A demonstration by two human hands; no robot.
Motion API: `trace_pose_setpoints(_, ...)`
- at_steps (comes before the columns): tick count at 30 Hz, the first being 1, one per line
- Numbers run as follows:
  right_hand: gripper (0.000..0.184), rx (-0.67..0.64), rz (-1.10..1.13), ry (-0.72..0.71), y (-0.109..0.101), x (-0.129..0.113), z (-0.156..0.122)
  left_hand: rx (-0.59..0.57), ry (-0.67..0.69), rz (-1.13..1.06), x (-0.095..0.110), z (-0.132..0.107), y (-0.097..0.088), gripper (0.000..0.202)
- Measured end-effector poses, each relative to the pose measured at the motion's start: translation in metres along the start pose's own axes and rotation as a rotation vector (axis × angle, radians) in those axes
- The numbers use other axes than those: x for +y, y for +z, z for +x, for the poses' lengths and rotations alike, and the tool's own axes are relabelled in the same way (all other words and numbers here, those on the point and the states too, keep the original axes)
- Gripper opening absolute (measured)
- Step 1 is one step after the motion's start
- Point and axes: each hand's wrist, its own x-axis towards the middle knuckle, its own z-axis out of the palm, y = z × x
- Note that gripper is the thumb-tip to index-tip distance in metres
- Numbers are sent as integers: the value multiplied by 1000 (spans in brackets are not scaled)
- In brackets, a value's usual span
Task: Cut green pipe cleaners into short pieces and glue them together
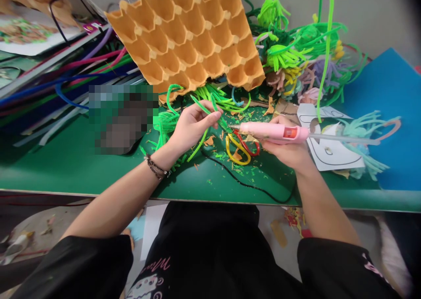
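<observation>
My left hand [190,126] pinches a bent green pipe cleaner [210,110] over the green table [75,167]. My right hand [289,152] grips a pink glue gun [276,132], whose nozzle points left at the pipe cleaner near my left fingertips. A black cord [250,186] trails from the gun across the table toward its front edge. Scissors with yellow and red handles [241,147] lie just under the gun. A heap of cut green pipe cleaners [164,121] lies beside my left hand.
An orange egg tray [187,36] leans at the back. Long coloured pipe cleaners [66,80] lie at left, and fuzzy pipe-cleaner flowers [296,53] at back right. White paper with outlines [329,152] rests on a blue sheet [391,115]. Green and orange scraps litter the table.
</observation>
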Motion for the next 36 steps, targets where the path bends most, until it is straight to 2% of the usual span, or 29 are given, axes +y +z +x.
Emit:
trace_pose_setpoints(19,29,-11,-57,-6,-2,4,0,18,8,-59,-2,1,0,29)
trace_pose_setpoints(28,33,-60,-78,12,-6,2,0,19,-10,-50,-2,0,-1,24)
trace_pose_setpoints(33,28,-143,-107,12,-13,6,0,34,-24,-46,-3,1,-4,19)
trace_pose_setpoints(36,25,-51,-125,12,-19,14,-1,55,-40,-75,-3,2,-4,23)
